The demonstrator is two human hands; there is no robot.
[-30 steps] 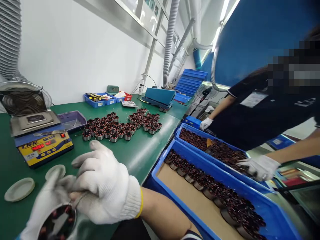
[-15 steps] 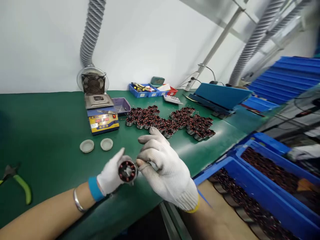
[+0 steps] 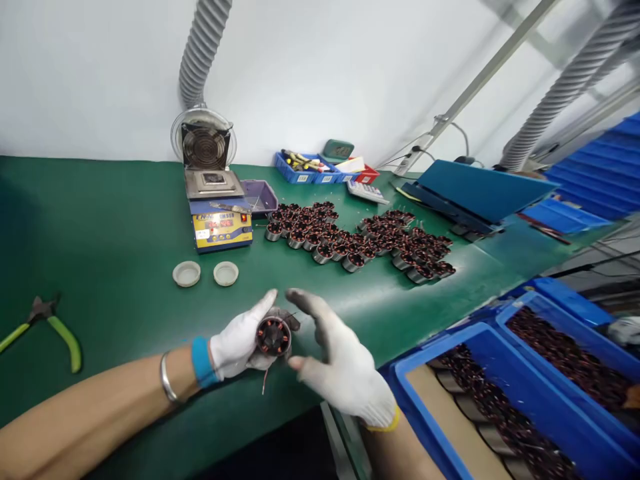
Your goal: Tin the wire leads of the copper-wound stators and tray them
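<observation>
My left hand (image 3: 236, 348), in a white glove, is wrapped round a motor stator (image 3: 273, 337), a metal ring with copper windings and a dark centre facing me. Thin lead wires (image 3: 265, 383) hang below it. Just right of the stator is my right hand (image 3: 345, 365), gloved too, with thumb and fingers apart and nothing visible between them. Beyond both hands, several similar stators (image 3: 353, 262) stand grouped on the green bench (image 3: 125, 293).
Two small round dishes (image 3: 187, 274) stand before a yellow-and-blue soldering pot (image 3: 223, 230). Green-handled cutters (image 3: 43, 310) lie at the left. Blue bins (image 3: 425, 417) of stators flank the bench at the right. A purple tray (image 3: 267, 200) and a calculator (image 3: 367, 193) are farther back.
My right hand's fingers have come away from the stator's side and spread apart. The stator stays in my left hand, its centre now dark and unobstructed. The view has swung left.
</observation>
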